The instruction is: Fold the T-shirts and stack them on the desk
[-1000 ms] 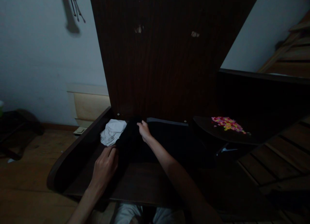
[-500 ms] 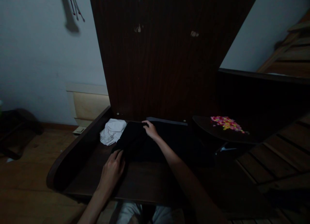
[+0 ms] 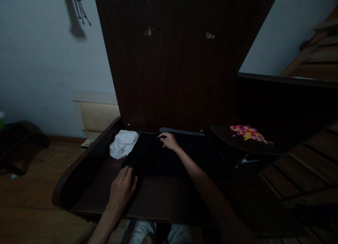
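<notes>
A black folded garment (image 3: pixel 148 159) lies across the dark wooden desk (image 3: pixel 158 198); its exact kind is hard to tell in the dim light. At its near left corner, my left hand (image 3: pixel 123 187) has its fingers curled on the fabric's edge. My right hand (image 3: pixel 169 141) is over the far part of the cloth, fingers bent but spread apart, with nothing seen in them. Beside the garment's far left side sits a crumpled white cloth (image 3: pixel 123 144). A grey strip (image 3: pixel 182 131) shows along the back edge.
A raised side board (image 3: pixel 87 163) bounds the desk on the left, and a tall dark panel (image 3: pixel 171 71) at the back. To the right, a rounded shelf (image 3: pixel 224 138) carries many small pink and yellow pieces (image 3: pixel 249 133). A white mark (image 3: pixel 248 161) shows beneath it.
My right hand has shifted slightly right and nearer over the black garment. My left hand stays at the corner, its fingers a little more curled. The camera view has moved slightly.
</notes>
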The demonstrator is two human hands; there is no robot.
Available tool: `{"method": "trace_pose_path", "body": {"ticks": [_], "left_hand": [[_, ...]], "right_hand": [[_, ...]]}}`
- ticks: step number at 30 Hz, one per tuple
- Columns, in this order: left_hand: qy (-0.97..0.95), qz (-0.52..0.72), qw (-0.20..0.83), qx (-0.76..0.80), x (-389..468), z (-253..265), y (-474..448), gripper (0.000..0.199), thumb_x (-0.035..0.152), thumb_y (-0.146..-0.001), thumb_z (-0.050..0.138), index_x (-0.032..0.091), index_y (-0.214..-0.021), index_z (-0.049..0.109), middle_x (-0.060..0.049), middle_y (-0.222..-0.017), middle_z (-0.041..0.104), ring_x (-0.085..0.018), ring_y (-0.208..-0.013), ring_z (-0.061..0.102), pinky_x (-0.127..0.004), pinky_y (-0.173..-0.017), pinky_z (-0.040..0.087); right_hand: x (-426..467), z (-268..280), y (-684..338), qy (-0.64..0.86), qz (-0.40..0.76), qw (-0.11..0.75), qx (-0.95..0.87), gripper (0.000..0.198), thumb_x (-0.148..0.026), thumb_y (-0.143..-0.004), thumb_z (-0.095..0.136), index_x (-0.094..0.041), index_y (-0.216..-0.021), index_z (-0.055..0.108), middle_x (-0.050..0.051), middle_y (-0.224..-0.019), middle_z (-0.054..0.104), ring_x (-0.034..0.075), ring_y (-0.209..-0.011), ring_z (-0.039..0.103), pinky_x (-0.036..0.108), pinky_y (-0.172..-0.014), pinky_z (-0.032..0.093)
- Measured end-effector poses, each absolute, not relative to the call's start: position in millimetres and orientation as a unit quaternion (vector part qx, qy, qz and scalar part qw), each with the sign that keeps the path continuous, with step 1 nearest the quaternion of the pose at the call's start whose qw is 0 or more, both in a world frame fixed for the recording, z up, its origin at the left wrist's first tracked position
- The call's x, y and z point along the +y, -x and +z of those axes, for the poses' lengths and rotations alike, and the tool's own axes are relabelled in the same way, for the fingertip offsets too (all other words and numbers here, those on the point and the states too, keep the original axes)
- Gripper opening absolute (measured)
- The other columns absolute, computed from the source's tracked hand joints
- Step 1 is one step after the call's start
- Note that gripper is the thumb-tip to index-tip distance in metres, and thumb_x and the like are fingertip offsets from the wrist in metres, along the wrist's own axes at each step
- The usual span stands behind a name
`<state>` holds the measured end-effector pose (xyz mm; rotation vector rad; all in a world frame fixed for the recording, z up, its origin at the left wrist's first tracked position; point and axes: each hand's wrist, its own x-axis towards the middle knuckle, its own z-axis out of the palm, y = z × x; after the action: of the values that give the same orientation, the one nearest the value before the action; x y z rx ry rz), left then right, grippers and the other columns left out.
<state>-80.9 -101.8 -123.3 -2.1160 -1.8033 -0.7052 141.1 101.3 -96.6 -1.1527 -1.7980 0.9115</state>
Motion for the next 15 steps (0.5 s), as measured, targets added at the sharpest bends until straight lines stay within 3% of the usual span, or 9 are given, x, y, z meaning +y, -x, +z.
{"method": "trace_pose_path", "body": {"ticks": [7, 12, 15], "left_hand": [[0.719, -0.232, 0.158, -0.636, -112.0, -136.1, 81.6, 0.016, 0.024, -0.090, 0.048, 0.021, -0.088, 0.063, -0.009, -0.095, 0.065, -0.021, -0.085, 0.062, -0.029, -0.070, 0.052], [0.699, -0.191, 0.139, -0.675, -114.5, -134.2, 79.9, 0.030, 0.020, -0.089, 0.049, 0.023, -0.112, 0.069, -0.012, -0.110, 0.064, -0.025, -0.096, 0.059, -0.031, -0.069, 0.053], [0.710, -0.167, 0.130, -0.672, -113.6, -132.4, 81.1, 0.030, 0.017, -0.090, 0.047, 0.024, -0.102, 0.074, -0.012, -0.113, 0.062, -0.026, -0.097, 0.058, -0.031, -0.069, 0.053]], "right_hand": [[97.4, -100.8, -156.4, 0.438, 0.353, 0.423, -0.710, 0.013, -0.018, -0.078, 0.052, -0.019, -0.087, 0.061, -0.002, -0.082, 0.059, 0.006, -0.048, 0.058, 0.016, -0.043, 0.047], [95.7, -99.9, -162.2, 0.451, 0.354, 0.395, -0.717, 0.014, -0.013, -0.079, 0.050, -0.019, -0.089, 0.059, -0.005, -0.069, 0.058, 0.010, -0.053, 0.064, 0.018, -0.051, 0.048], [96.4, -100.9, -161.6, 0.455, 0.349, 0.395, -0.718, 0.015, -0.012, -0.079, 0.050, -0.019, -0.088, 0.060, -0.005, -0.069, 0.058, 0.011, -0.055, 0.065, 0.018, -0.052, 0.047]]}}
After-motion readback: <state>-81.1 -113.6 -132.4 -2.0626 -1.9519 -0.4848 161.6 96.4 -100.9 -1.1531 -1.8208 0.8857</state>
